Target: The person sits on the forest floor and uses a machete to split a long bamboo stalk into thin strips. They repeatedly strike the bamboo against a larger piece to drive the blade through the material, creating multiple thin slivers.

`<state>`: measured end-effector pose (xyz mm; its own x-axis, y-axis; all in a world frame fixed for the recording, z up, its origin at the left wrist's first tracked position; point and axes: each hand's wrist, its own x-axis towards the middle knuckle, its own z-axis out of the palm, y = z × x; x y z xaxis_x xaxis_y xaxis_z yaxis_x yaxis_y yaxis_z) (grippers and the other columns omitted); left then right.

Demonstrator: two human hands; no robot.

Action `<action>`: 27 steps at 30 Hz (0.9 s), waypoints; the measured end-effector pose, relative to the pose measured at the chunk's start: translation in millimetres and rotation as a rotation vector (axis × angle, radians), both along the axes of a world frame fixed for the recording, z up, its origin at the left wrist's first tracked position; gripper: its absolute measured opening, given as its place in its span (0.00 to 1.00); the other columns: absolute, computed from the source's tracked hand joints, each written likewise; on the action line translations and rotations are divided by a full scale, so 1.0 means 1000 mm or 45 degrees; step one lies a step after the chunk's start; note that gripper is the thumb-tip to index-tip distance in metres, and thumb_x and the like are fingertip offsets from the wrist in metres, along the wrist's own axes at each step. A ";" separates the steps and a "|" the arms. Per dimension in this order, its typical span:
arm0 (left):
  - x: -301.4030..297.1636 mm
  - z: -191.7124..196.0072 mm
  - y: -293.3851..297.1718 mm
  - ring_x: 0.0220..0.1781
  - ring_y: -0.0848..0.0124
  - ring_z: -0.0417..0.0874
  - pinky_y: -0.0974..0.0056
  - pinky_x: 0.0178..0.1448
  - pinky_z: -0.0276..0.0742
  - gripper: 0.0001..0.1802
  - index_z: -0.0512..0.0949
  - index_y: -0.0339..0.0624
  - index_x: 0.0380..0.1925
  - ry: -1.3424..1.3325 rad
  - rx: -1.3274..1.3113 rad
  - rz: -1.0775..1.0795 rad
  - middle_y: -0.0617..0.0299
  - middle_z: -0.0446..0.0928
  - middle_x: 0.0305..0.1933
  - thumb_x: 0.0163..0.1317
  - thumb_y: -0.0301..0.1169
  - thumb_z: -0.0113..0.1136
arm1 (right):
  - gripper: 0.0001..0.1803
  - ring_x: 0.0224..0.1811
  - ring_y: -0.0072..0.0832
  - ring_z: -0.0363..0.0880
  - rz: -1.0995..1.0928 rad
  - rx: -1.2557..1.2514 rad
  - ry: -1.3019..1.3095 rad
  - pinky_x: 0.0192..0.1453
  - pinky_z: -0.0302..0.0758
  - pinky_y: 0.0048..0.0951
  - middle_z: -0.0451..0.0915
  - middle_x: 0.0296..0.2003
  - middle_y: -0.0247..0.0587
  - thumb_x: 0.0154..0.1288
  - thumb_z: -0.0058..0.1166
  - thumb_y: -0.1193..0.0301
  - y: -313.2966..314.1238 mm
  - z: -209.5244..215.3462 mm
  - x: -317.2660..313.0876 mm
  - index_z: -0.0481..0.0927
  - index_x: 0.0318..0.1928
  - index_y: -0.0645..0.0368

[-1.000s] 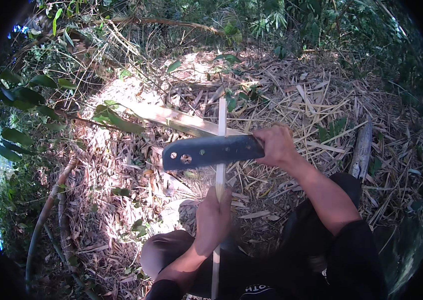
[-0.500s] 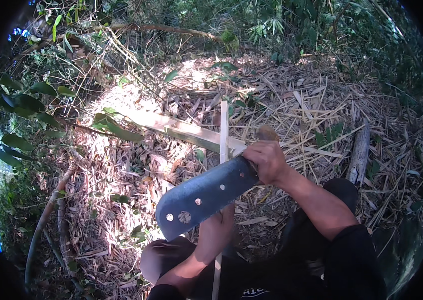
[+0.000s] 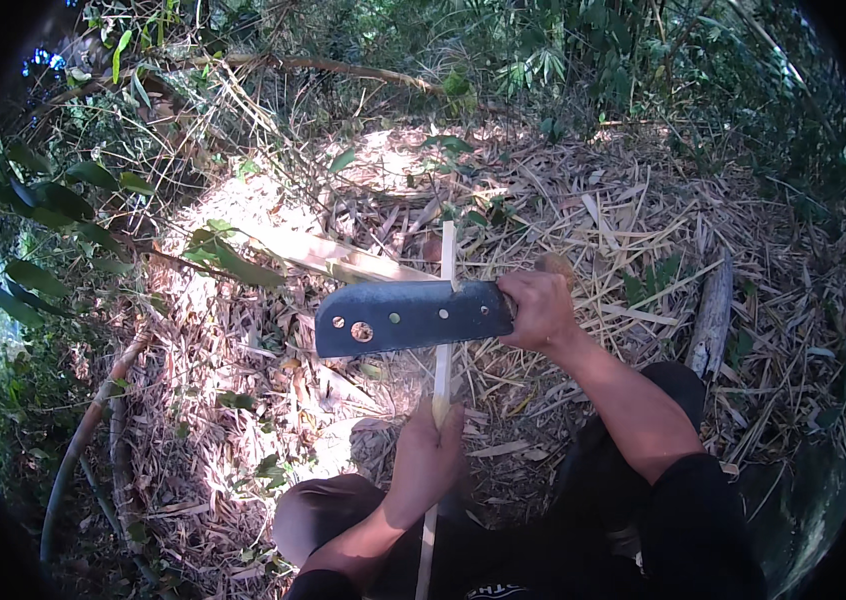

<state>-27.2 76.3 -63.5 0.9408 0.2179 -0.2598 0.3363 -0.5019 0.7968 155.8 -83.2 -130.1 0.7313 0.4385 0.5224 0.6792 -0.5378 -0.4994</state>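
Note:
My right hand (image 3: 540, 310) is wrapped round the handle of a broad dark cleaver (image 3: 411, 305). The blade, pierced by several round holes, lies almost level and points left, across a pale narrow bamboo strip (image 3: 443, 370). A curled shaving shows at the blade's upper edge where it meets the strip. Below the blade, my left hand (image 3: 426, 462) is closed round the strip, whose lower end runs down past my wrist toward my lap. The rounded butt of the handle (image 3: 556, 266) sticks out beyond my right fist.
Beyond the blade lie long split bamboo pieces (image 3: 338, 258). Thin pale slivers (image 3: 633, 225) are scattered at the right, near a grey log (image 3: 715, 310). Dry leaves and shavings cover the ground. A leafy branch (image 3: 233, 262) and a bent stem (image 3: 93, 430) stand at the left.
The cleaver has swung from a slant, tip low and left, to nearly level, farther up the strip. My left hand now shows clear below the blade, still round the strip.

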 end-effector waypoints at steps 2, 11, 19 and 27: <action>-0.002 0.003 0.001 0.22 0.75 0.70 0.63 0.27 0.68 0.18 0.72 0.34 0.36 0.000 -0.165 -0.036 0.65 0.69 0.19 0.75 0.41 0.50 | 0.21 0.27 0.42 0.83 0.079 0.007 -0.063 0.33 0.77 0.41 0.80 0.23 0.40 0.34 0.73 0.59 0.000 -0.002 -0.002 0.76 0.26 0.55; -0.007 0.008 0.001 0.22 0.62 0.74 0.56 0.30 0.69 0.15 0.72 0.33 0.37 0.037 -0.130 -0.078 0.52 0.71 0.21 0.74 0.36 0.50 | 0.13 0.26 0.40 0.83 0.110 -0.025 -0.075 0.35 0.78 0.40 0.80 0.22 0.40 0.45 0.65 0.62 -0.004 0.006 0.006 0.76 0.24 0.55; -0.011 0.030 -0.007 0.26 0.80 0.67 0.67 0.30 0.66 0.17 0.74 0.35 0.39 0.005 -0.301 -0.064 0.68 0.69 0.23 0.74 0.41 0.53 | 0.11 0.20 0.33 0.77 -0.806 0.463 0.914 0.26 0.72 0.35 0.79 0.20 0.42 0.57 0.56 0.66 -0.037 -0.004 0.065 0.80 0.28 0.63; 0.010 0.003 0.005 0.27 0.78 0.66 0.66 0.31 0.65 0.19 0.73 0.36 0.36 -0.134 -0.155 -0.005 0.67 0.67 0.22 0.74 0.43 0.52 | 0.11 0.15 0.21 0.66 -0.246 1.275 1.377 0.23 0.65 0.25 0.72 0.15 0.32 0.58 0.55 0.72 -0.014 0.033 -0.003 0.77 0.21 0.66</action>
